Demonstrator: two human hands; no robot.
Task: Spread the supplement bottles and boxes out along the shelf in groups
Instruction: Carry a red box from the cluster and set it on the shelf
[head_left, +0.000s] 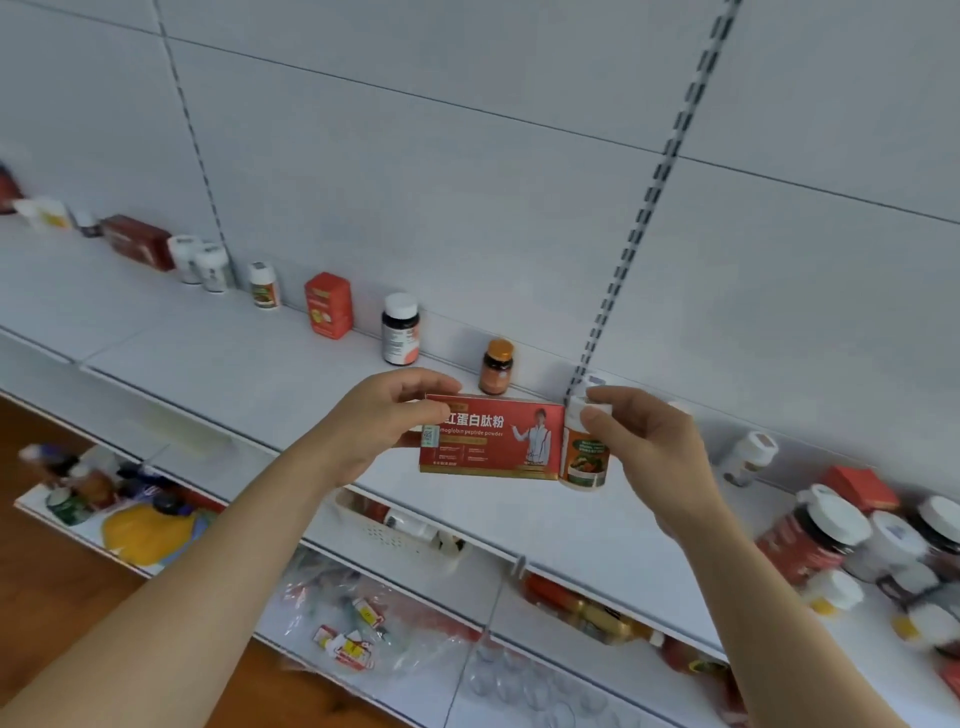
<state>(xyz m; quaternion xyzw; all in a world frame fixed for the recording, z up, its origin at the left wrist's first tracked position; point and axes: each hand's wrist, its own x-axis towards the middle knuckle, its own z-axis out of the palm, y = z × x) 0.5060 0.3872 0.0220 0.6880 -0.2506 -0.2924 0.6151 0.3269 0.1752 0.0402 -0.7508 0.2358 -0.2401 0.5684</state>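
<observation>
Fingers (421, 410) of the left hand (384, 421) curl round the left end of a red peptide powder box (493, 439), thumb on its face, so the printed front is turned toward the person, probably to read it before choosing its group. Beside it, the right hand (644, 441) pinches the white cap of a small supplement bottle (584, 457), which hangs upright and touches the box's right end. Both are held in the air above the front part of the white shelf (260, 374), not yet set down.

Along the shelf's back edge, single items stand well apart: an orange-capped amber bottle (496, 366) just behind the box, a dark bottle with a white cap (400, 328), a red-orange carton (328, 305), then smaller white bottles and a dark red box (137, 241) toward the left end. At the right end a crowded cluster of jars and boxes (857, 540) waits unsorted, so much spreading seems left to do.
</observation>
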